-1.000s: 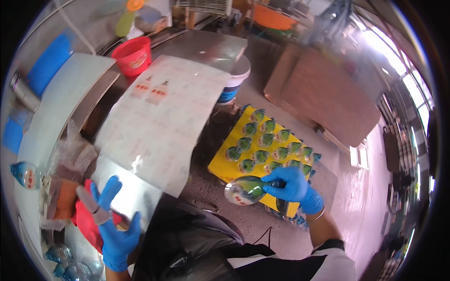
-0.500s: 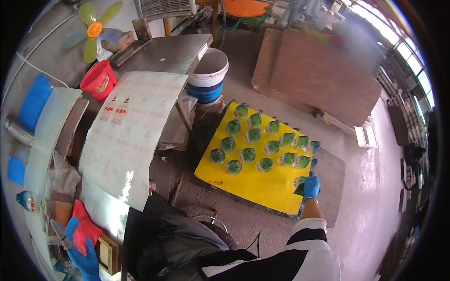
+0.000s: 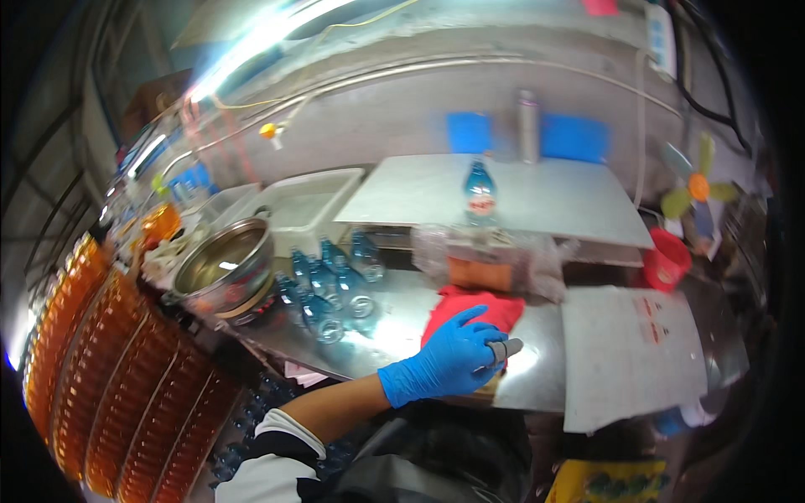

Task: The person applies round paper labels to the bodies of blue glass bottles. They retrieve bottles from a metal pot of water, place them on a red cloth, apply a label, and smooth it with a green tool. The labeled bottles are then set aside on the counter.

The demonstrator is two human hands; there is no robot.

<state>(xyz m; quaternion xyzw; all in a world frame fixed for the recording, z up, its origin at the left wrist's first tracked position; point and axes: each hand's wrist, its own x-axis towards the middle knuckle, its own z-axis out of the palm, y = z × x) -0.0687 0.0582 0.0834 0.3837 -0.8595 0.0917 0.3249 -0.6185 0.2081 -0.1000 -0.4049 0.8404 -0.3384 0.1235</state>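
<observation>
My left hand (image 3: 443, 362), in a blue glove, reaches in from the lower left over the metal worktable (image 3: 537, 356). Its fingers are closed round a short grey tool (image 3: 506, 349) with a rounded end; the rest of the tool is hidden. Just beyond the hand lies a red cloth (image 3: 490, 308). A clear blue bottle (image 3: 480, 199) with a red and white label stands upright past the cloth. Several unlabelled blue bottles (image 3: 325, 289) stand or tilt together left of the hand. A white sheet (image 3: 633, 369) with two printed labels lies to the right. My right hand is out of view.
A metal pot (image 3: 225, 264) and a white tub (image 3: 310, 201) stand at the left back. Stacked amber bottles (image 3: 126, 377) rise at the far left. At the right are a red bucket (image 3: 667, 258) and a fan (image 3: 698, 187). A yellow board (image 3: 570, 482) shows below.
My view has swung left from the yellow board with bottles to the worktable. My right hand, which was at a bottle on that board, has left the view. My left hand still holds the grey tool.
</observation>
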